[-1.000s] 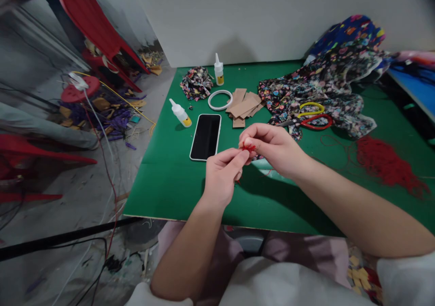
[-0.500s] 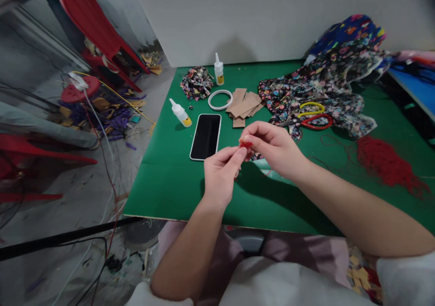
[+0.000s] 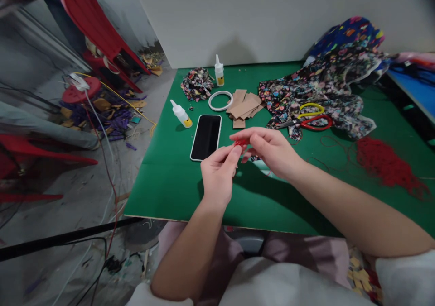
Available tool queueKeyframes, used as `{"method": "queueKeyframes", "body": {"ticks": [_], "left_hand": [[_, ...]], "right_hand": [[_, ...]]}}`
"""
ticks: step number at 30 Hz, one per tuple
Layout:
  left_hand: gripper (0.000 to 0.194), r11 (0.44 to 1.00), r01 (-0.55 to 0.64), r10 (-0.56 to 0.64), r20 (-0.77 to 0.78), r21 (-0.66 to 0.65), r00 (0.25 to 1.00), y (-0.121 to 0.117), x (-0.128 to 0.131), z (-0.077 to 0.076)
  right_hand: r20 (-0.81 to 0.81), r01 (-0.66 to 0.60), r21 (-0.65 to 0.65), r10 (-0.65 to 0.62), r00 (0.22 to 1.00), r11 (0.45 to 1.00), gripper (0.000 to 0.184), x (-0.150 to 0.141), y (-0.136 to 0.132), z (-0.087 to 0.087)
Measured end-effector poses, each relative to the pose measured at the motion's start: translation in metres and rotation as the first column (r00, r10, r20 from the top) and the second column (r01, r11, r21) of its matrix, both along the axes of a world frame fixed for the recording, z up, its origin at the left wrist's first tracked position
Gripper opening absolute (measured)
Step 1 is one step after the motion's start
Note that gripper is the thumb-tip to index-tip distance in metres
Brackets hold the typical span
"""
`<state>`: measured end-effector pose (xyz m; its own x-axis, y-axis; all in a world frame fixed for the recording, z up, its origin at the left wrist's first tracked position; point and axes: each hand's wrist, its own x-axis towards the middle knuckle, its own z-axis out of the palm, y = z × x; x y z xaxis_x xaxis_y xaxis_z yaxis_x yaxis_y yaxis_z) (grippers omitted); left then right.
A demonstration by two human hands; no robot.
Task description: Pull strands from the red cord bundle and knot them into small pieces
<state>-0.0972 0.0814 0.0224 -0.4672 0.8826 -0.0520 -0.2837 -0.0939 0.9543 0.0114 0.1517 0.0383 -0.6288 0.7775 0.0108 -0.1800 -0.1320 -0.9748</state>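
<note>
My left hand (image 3: 219, 174) pinches a small bundle of red thread (image 3: 240, 143) between thumb and fingertips, above the green table. Beside it, my right hand (image 3: 272, 150) has its index finger stretched across the top of the bundle, and its other fingers are apart. Part of the bundle is hidden by the fingers. A loose pile of red thread (image 3: 387, 165) lies on the right side of the table, with thin strands trailing left from it. Just beyond my right hand are scissors (image 3: 314, 122) with one yellow and one red handle.
On the green table (image 3: 163, 179) lie a phone (image 3: 205, 137), brown card pieces (image 3: 247, 105), a white ring (image 3: 220, 101), two glue bottles (image 3: 181, 116), a floral fabric bunch (image 3: 197, 84) and floral cloth (image 3: 306, 86). Red chairs (image 3: 98, 23) and cables are at left.
The right hand's pinch on the red bundle has loosened; its index finger now reaches left over it and its fingers are spread. My left hand keeps its grip, shifted slightly left.
</note>
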Motion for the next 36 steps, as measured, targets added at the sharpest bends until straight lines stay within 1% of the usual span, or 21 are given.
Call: {"method": "queueKeyframes", "body": {"ticks": [2,5,7,9,13,19,21,24,25,27,29,32,36], "left_hand": [[0.017,1.000,-0.003,0.003,-0.017,0.027,1.000,0.000,-0.001,-0.002],[0.015,0.997,-0.026,0.034,-0.114,0.071,0.993,0.000,-0.001,-0.004],[0.015,0.995,-0.042,0.058,-0.196,0.089,0.979,0.000,-0.001,-0.005],[0.016,0.995,-0.038,0.061,-0.249,0.094,0.966,0.000,-0.001,-0.005],[0.016,0.997,-0.023,0.044,-0.283,0.075,0.958,-0.001,0.000,-0.006],[0.017,0.999,-0.002,0.014,-0.266,0.046,0.964,0.000,0.001,-0.006],[0.020,0.999,0.022,-0.013,-0.190,0.044,0.982,0.000,0.000,-0.005],[0.023,0.997,0.064,-0.062,-0.036,0.046,0.997,0.001,-0.001,-0.005],[0.023,0.996,0.072,-0.072,-0.010,0.047,0.997,0.002,-0.002,-0.005],[0.023,0.995,0.082,-0.082,-0.007,0.053,0.997,0.002,-0.004,-0.005],[0.023,0.994,0.080,-0.077,-0.048,0.070,0.996,0.002,-0.005,-0.006],[0.024,0.992,0.082,-0.063,-0.181,0.097,0.981,0.001,-0.007,-0.006],[0.028,0.991,0.122,-0.094,-0.350,0.060,0.932,-0.001,-0.010,-0.004]], "right_hand": [[0.030,0.012,0.057,-0.014,0.999,0.998,0.024,-0.001,-0.002,-0.001],[0.017,0.105,0.124,-0.108,0.994,0.987,0.017,-0.002,-0.004,-0.002],[-0.009,0.147,0.130,-0.147,0.989,0.981,0.013,-0.003,-0.004,-0.002],[-0.014,0.162,0.130,-0.161,0.987,0.978,0.011,-0.003,-0.004,-0.002],[0.001,0.170,0.126,-0.171,0.985,0.977,0.009,-0.002,-0.003,-0.001],[-0.007,0.189,0.107,-0.189,0.982,0.976,0.011,-0.003,-0.002,-0.001],[-0.041,0.167,0.076,-0.164,0.986,0.983,0.009,-0.003,-0.001,-0.003],[-0.063,0.091,0.043,-0.088,0.994,0.995,0.012,-0.002,0.000,-0.006],[-0.060,0.072,0.043,-0.070,0.996,0.996,0.013,-0.002,0.000,-0.006],[-0.052,0.060,0.053,-0.057,0.997,0.997,0.014,-0.002,0.000,-0.006],[-0.059,0.062,0.058,-0.058,0.997,0.996,0.013,-0.002,0.000,-0.005],[-0.069,0.041,0.036,-0.038,0.997,0.999,0.013,-0.001,0.000,-0.003],[-0.116,-0.005,-0.005,0.004,0.993,1.000,0.012,0.000,0.002,-0.002]]}}
